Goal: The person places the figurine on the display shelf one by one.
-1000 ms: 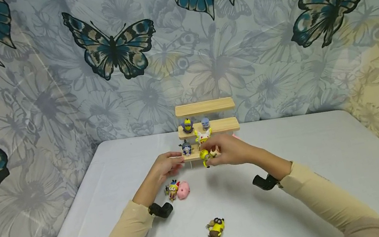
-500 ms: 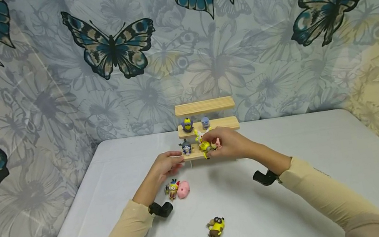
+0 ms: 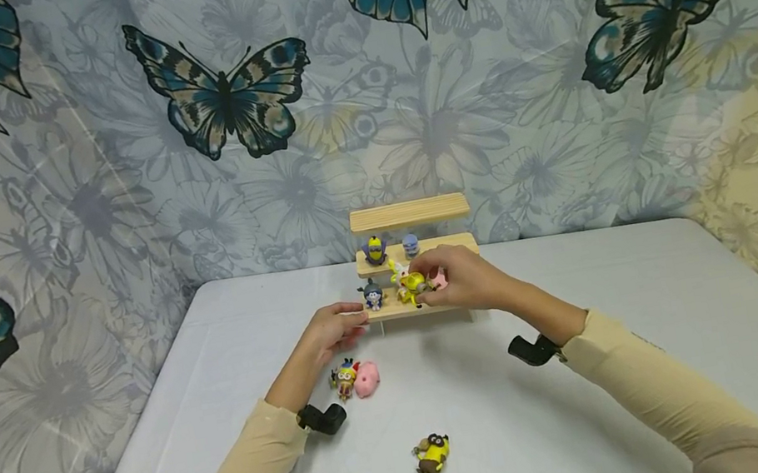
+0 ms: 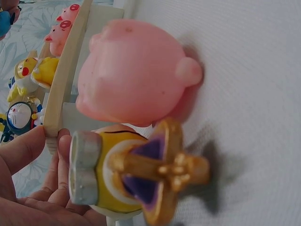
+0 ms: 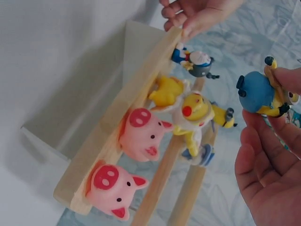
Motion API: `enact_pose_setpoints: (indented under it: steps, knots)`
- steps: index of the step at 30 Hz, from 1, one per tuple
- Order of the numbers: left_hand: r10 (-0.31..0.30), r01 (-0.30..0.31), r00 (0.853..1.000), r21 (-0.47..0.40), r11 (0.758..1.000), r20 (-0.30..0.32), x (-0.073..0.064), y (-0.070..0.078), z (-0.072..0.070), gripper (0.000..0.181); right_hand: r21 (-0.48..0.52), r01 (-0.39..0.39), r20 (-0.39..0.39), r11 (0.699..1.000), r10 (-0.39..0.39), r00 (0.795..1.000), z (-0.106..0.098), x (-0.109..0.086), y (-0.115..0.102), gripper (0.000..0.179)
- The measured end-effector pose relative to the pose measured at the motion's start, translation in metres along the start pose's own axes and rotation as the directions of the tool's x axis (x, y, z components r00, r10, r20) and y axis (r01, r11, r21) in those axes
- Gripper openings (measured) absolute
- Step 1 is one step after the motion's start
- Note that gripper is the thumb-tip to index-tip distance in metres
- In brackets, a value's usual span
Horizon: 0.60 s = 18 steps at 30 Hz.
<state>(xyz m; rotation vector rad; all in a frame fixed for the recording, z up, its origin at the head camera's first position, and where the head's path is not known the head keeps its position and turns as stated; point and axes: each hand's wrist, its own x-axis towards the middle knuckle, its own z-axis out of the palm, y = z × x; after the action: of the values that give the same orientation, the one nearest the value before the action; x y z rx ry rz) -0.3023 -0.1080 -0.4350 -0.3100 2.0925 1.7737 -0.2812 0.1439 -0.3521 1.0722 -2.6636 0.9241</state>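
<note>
My right hand [image 3: 461,277] pinches a small minion figure [image 5: 257,92] with blue overalls between thumb and fingers, in front of the wooden display shelf [image 3: 409,213]. In the right wrist view the minion is apart from the boards. My left hand [image 3: 335,330] holds the left end of the lowest board, thumb on one face and fingertips at the other. On that board stand a grey-hooded figure [image 5: 200,63], a yellow-and-white figure [image 5: 190,110] and two pink pigs [image 5: 141,134]. The right hand partly hides the pigs in the head view.
Below my left hand, a minion figure with a gold piece [image 4: 124,174] lies beside a pink pig [image 4: 136,70] on the white table [image 3: 606,399]. Another minion figure [image 3: 433,457] lies nearer me. The middle board carries a yellow-and-purple figure [image 3: 375,251] and a blue-grey figure [image 3: 411,245].
My right hand has risen and shifted slightly to the right with the minion figure, from below the lowest board's front edge to above it. The left hand has stayed in place.
</note>
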Motion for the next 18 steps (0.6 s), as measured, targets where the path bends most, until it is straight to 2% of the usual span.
enact_pose_setpoints:
  steps: [4,18]
  knots:
    - [-0.010,0.010,1.000,0.002,1.000,0.003,0.000,0.000,0.001,0.036,0.019,-0.023,-0.006,1.000,0.024,1.000,-0.002,-0.001,0.002,0.033]
    - [-0.011,0.011,1.000,0.005,1.000,0.001,0.000,0.001,0.001,0.036,0.013,-0.016,-0.063,1.000,0.016,0.998,-0.012,0.004,0.006,0.032]
